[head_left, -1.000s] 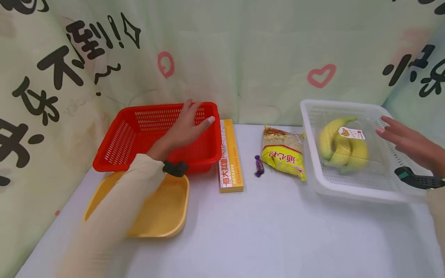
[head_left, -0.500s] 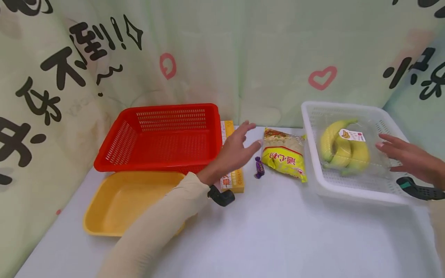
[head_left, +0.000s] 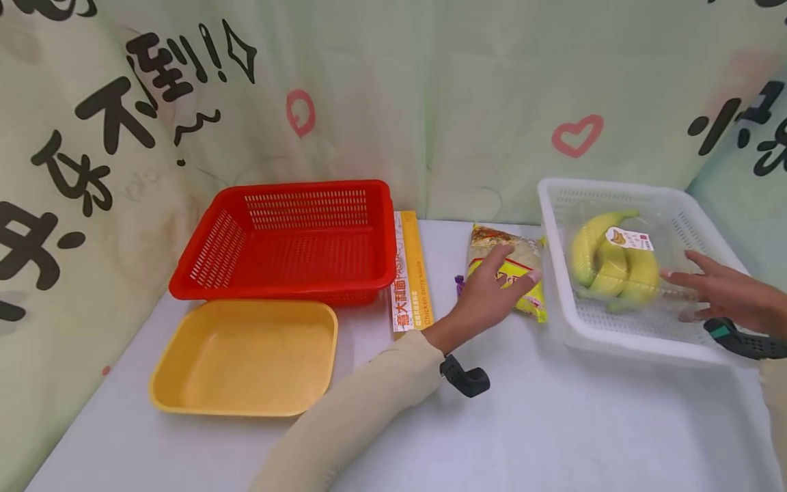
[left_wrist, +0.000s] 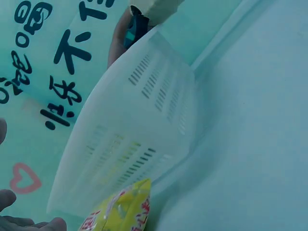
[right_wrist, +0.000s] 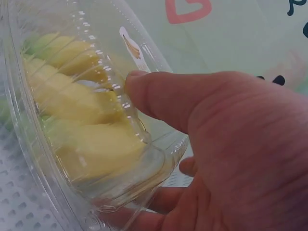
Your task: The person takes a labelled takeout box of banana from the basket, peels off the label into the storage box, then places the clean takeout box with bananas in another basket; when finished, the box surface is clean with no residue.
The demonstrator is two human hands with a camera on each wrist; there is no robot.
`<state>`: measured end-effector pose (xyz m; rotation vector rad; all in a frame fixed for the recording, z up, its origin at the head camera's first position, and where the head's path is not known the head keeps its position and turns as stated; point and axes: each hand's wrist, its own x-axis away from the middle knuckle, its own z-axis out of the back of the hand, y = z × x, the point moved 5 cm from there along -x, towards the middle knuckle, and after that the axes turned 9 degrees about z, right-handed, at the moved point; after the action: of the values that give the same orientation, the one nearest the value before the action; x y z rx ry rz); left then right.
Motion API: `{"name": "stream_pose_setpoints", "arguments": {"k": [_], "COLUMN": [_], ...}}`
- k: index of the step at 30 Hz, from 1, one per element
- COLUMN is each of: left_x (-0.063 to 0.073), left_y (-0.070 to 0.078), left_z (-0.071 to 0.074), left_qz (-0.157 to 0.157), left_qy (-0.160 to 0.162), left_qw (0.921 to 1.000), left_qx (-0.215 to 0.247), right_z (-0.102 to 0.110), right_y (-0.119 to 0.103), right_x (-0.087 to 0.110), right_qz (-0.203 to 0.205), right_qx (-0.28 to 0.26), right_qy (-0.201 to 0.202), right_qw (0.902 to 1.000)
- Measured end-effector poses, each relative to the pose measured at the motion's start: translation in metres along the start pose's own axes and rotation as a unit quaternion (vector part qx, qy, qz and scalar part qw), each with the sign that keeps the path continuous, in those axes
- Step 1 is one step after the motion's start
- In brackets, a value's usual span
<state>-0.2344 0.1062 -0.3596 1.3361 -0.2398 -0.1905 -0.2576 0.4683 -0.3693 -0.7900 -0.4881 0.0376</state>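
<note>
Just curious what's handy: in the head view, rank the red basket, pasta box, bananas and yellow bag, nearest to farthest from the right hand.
1. Bananas, inside the white basket, beside the right hand
2. Yellow bag, left of that basket
3. Pasta box, farther left
4. Red basket, leftmost of these

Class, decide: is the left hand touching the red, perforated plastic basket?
Apart: the head view shows white tabletop between the left hand and the red, perforated plastic basket.

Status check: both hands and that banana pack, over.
Left hand at yellow bag, fingers spread, contact unclear. Right hand at edge of banana pack, firm grip unclear. Banana pack inside white basket; basket wall between it and yellow bag.
</note>
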Motion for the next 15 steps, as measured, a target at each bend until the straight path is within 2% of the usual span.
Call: {"name": "stream_pose_setpoints", "arguments": {"k": [2,6,10,15], "left_x": [0.0,0.001,0.0,-0.001], "left_y": [0.002,0.004,0.004,0.003], "left_z": [-0.012,-0.038,-0.058,-0.077], "left_qz": [-0.007,0.0,0.018,0.047], "left_qy": [-0.013,-0.037,-0.053,-0.094], "left_qw": [0.9999,0.9991,0.9981,0.994], "left_qx": [0.003,0.022,0.024,0.029], "right_z": [-0.001,-0.003,-0.004,-0.001], "right_y": [-0.002,-0.005,-0.003,0.003], "right_x": [0.0,0.001,0.001,0.0], "right_qz": [0.0,0.004,0.004,0.004], "right_qx": [-0.007,-0.016,-0.02,-0.022], "right_qy": [-0.003,-0.006,-0.007,0.006], "right_qw": [1.0,0.9999,0.9998,0.9997]}}
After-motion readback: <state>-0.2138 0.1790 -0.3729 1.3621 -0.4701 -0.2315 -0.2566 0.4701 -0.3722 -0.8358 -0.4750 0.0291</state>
